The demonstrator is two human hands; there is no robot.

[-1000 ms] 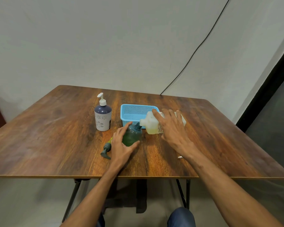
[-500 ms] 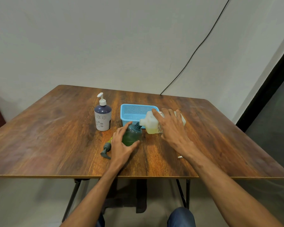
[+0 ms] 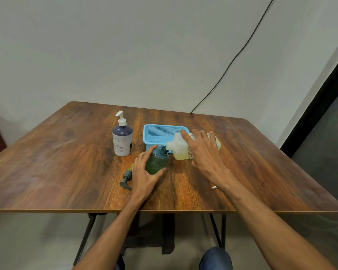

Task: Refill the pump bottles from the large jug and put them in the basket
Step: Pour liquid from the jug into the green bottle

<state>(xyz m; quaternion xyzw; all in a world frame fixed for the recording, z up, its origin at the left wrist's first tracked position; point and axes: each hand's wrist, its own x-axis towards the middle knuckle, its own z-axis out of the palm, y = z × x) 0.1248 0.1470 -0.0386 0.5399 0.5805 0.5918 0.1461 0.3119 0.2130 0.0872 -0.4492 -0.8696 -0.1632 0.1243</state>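
Note:
My right hand point(image 3: 202, 152) grips the large whitish jug point(image 3: 179, 148), which is tipped on its side with its spout pointing left over the open neck of the green bottle point(image 3: 157, 159). Yellowish liquid lies in the jug's lower part. My left hand point(image 3: 144, 172) holds the green bottle upright on the table. That bottle's grey pump head point(image 3: 126, 179) lies on the table to the left of my left hand. A dark blue and white pump bottle point(image 3: 122, 138) stands upright further left. The blue mesh basket point(image 3: 158, 133) sits just behind the jug and holds nothing.
Everything rests on a wooden table point(image 3: 66, 162). A small white cap point(image 3: 214, 187) lies near my right wrist. A black cable point(image 3: 228, 65) runs down the wall behind the table.
The jug's spout has stayed over the green bottle's neck and tipped very slightly. Both hands have kept their grips and places.

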